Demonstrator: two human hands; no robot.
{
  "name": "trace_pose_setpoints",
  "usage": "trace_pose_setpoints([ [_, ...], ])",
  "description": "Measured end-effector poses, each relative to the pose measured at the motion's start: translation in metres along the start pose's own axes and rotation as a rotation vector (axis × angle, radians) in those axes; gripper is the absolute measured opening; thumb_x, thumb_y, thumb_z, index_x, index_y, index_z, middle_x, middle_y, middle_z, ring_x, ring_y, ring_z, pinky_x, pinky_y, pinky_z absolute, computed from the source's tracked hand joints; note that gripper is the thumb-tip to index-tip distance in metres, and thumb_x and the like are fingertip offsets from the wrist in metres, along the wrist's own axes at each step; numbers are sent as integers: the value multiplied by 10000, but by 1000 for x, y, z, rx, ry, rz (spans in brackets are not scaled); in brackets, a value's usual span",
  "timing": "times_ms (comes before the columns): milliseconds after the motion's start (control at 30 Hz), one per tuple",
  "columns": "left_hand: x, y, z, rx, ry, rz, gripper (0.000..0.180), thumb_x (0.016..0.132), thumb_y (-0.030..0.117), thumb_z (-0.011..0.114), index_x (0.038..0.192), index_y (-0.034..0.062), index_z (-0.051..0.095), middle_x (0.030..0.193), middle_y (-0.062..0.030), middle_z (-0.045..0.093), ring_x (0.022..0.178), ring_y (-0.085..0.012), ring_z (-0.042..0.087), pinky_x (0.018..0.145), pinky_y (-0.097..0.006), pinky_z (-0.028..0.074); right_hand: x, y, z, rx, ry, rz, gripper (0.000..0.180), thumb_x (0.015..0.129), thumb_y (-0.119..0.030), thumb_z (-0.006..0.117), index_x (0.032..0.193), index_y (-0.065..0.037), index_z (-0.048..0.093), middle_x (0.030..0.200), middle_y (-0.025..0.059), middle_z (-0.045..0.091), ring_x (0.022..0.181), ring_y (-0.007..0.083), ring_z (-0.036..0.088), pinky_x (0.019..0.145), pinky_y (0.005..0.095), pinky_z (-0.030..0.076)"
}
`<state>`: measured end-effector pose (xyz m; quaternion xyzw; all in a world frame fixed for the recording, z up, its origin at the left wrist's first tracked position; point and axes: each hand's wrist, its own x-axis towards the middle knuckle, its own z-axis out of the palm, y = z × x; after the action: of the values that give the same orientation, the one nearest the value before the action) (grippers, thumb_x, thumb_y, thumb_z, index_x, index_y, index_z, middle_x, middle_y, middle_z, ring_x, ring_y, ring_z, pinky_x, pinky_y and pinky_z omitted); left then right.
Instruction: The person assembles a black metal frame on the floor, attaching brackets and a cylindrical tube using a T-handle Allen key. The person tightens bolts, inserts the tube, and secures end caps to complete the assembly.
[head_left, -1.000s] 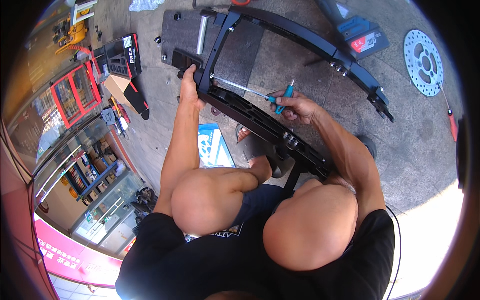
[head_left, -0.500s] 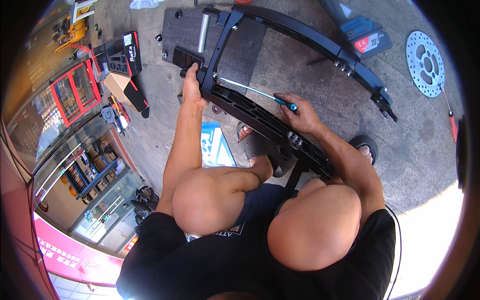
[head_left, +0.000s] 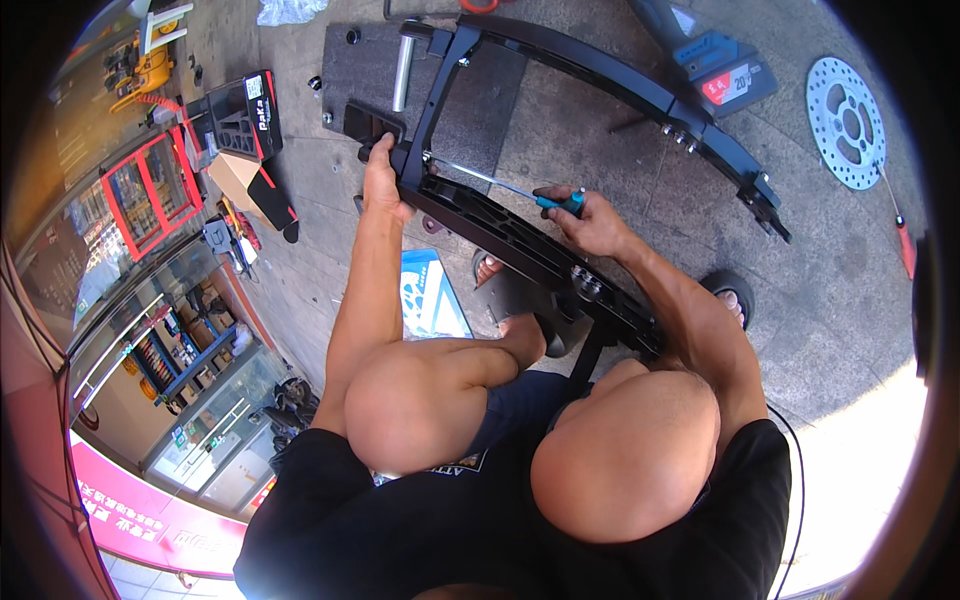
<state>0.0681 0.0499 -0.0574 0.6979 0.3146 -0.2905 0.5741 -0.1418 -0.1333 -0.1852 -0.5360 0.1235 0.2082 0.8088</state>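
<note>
- Black cloth covers the person's torso and shoulders (head_left: 340, 510) at the lower edge, with two bare knees (head_left: 405, 415) bent up over it.
- Between the knees and the shop floor stands a black metal frame (head_left: 500, 225), its near beam slanting across the middle, its far beam curving off to the right.
- The left hand (head_left: 384, 185) is curled around the frame's left corner, thumb uppermost.
- The right hand (head_left: 592, 225) is closed around a teal-handled driver (head_left: 560, 203) — its bright shaft runs left to a small bolt at that corner; whether the tip is seated I cannot tell.
- Grey stone paving (head_left: 810, 330), jointed into slabs, spreads under everything, glaring white with sun at the lower right.
- On it, just beyond the near beam, lies a blue-and-white flat packet (head_left: 430, 295).
- Farther off, a dark mat (head_left: 370, 65) carries a silver tube (head_left: 404, 75).
- Right of the frame, a drilled brake disc (head_left: 846, 122) lies near a red-handled screwdriver (head_left: 906, 250).
- Leftward sits an open black box (head_left: 235, 120).
- Along the left edge is the shopfront — a red-framed glass case (head_left: 150, 190), stocked glass cabinets (head_left: 210, 410) and a pink signboard (head_left: 150, 520).
</note>
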Motion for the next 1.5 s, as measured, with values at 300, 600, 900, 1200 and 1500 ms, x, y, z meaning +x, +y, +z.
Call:
trace_pose_setpoints([
  [300,4,-1,-3,-20,-9,8,387,958,385,443,973,35,607,767,-93,627,668,-258,611,648,-411,531,-5,-6,-5,314,-17,102,282,933,-115,559,1209,-85,611,765,-16,606,589,64,495,520,233,397],
  [600,2,-1,0,-16,4,13,386,928,431,485,900,63,599,718,-89,612,616,-249,608,598,-388,527,5,-4,-13,662,-121,234,288,930,-124,578,1193,-7,575,846,54,644,486,43,435,401,183,337],
  [900,0,1,0,-5,8,9,384,928,433,485,913,65,593,723,-84,613,626,-244,610,604,-384,528,16,1,-29,1015,-332,320,378,888,-173,643,1219,-18,545,899,81,633,482,22,412,380,134,312],
  [1200,-1,10,-1,-2,-42,8,438,942,427,451,965,13,593,754,-112,606,682,-266,607,666,-408,522,9,-1,-11,1113,-344,430,280,940,-184,613,1159,-20,554,892,89,630,505,19,442,364,128,325],
  [1500,-5,12,6,-20,-41,-10,417,938,417,467,952,17,584,735,-114,596,677,-266,604,660,-409,524,-2,-5,1,946,-190,252,237,955,-204,603,1113,-30,576,849,75,636,475,28,439,370,135,348],
])
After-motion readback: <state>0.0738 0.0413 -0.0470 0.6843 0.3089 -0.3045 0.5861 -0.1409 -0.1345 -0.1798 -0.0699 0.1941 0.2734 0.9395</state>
